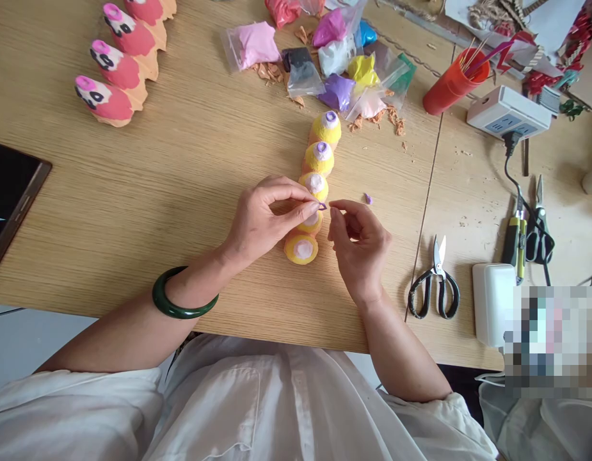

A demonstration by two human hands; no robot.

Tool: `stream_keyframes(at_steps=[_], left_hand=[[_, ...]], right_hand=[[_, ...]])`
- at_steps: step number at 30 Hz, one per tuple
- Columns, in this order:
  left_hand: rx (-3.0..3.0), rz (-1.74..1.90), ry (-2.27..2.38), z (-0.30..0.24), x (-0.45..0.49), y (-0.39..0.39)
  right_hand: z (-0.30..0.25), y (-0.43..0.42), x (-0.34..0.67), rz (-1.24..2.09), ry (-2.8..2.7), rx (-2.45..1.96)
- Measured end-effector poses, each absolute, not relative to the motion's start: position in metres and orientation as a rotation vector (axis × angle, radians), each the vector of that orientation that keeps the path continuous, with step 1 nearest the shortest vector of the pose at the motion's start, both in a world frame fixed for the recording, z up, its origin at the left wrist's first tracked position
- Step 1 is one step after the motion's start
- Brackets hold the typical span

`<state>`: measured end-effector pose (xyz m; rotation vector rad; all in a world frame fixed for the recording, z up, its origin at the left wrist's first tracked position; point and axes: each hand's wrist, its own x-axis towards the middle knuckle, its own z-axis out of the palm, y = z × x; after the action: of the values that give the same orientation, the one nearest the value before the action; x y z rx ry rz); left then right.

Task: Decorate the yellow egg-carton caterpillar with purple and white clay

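My left hand (271,208) pinches a small purple loop of clay (322,207) between thumb and forefinger. Just right of the loop, my right hand (360,240) has its fingers curled and its thumb close to the forefinger; whether anything is between them I cannot make out. Under both hands runs a strip of yellow egg-carton cups (301,250), each topped with a pale clay disc. Purple rings sit on the two farthest cups, while my left fingers partly cover the middle ones. A scrap of purple clay (368,198) lies right of the strip.
Bags of coloured clay (338,57) lie at the back among crumbs. Red painted carton cups (116,96) stand back left, above a dark tablet (12,198). To the right are scissors (437,278), a red cup of sticks (452,83), a power strip (509,112) and a white box (492,304).
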<state>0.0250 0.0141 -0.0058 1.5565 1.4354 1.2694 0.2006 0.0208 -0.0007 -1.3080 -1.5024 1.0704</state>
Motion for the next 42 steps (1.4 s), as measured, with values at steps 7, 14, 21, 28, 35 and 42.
stream_keyframes(at_steps=[7, 14, 21, 28, 35, 42], left_hand=[[1.498, 1.285, 1.509, -0.008, 0.025, 0.014], [1.463, 1.293, 1.479, -0.007, 0.025, 0.013], [1.467, 1.297, 1.473, -0.009, 0.025, 0.014], [1.470, 1.292, 1.434, -0.008, 0.026, 0.013], [1.420, 1.316, 1.417, -0.009, 0.029, 0.013], [1.484, 1.418, 1.450, -0.015, 0.023, 0.019]], right_hand=[[-0.003, 0.017, 0.201, 0.919, -1.622, -1.290], [0.001, 0.015, 0.200, 1.082, -1.513, -1.323], [-0.001, 0.015, 0.200, 1.177, -1.550, -1.289], [-0.001, 0.020, 0.201, 1.165, -1.520, -1.297], [-0.012, 0.028, 0.195, 1.299, -1.379, -1.245], [-0.004, 0.054, 0.193, 1.208, -1.492, -1.260]])
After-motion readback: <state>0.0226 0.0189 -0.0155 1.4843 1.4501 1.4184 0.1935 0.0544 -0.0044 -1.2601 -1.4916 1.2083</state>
